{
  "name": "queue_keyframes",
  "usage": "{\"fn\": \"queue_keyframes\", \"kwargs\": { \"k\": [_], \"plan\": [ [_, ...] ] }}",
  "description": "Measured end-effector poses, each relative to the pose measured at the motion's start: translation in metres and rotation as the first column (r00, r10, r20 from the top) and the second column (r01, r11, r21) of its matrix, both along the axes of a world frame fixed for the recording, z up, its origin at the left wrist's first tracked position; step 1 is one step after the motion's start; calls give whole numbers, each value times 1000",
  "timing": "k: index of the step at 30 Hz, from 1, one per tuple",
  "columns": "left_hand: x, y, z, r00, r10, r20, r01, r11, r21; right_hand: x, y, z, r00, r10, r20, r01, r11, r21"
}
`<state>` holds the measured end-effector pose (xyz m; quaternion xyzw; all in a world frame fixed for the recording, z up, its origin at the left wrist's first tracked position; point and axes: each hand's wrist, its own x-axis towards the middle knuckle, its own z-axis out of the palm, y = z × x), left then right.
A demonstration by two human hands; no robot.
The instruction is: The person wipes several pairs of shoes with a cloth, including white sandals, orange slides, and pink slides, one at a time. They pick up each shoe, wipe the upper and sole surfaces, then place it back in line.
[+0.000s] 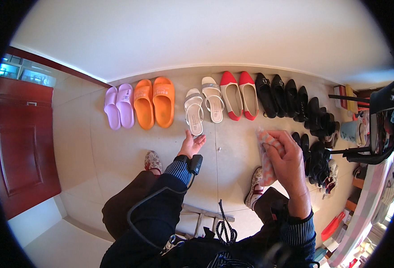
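My left hand [193,144] is at the heel of a white slide sandal [194,114] with a glittery strap; its fingers are apart, and whether it grips the sandal is unclear. The sandal's mate [212,100] stands just right of it, closer to the wall. In my right hand [284,154] is a folded cloth [267,157] with an orange and grey pattern, pinched between thumb and fingers. Orange slides [163,104] and lilac slides [125,105] stand to the left. Red and cream flats [232,97] are right of the white pair, followed by black shoes [266,95].
A white wall [197,33] runs behind the row. At the left is a dark red door [22,150]. More dark shoes [317,157], a black-framed chair [368,150] and a red bag [333,226] are at the right. A wooden stool [200,214] is beneath the person.
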<state>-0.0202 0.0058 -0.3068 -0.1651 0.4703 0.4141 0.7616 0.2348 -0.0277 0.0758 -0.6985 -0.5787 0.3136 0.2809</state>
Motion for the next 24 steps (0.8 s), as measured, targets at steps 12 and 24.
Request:
{"fn": "queue_keyframes", "kwargs": {
  "k": [12, 24],
  "plan": [
    [23, 2, 39, 812, -455, -365, 466, 882, -64, -5, 5, -11, 1000, 2, -17, -3, 1000, -27],
    [114, -3, 291, 680, -700, -219, 613, 378, 694, 20, 6, -8, 885, -226, -407, 229, 973, -42]
  ]
}}
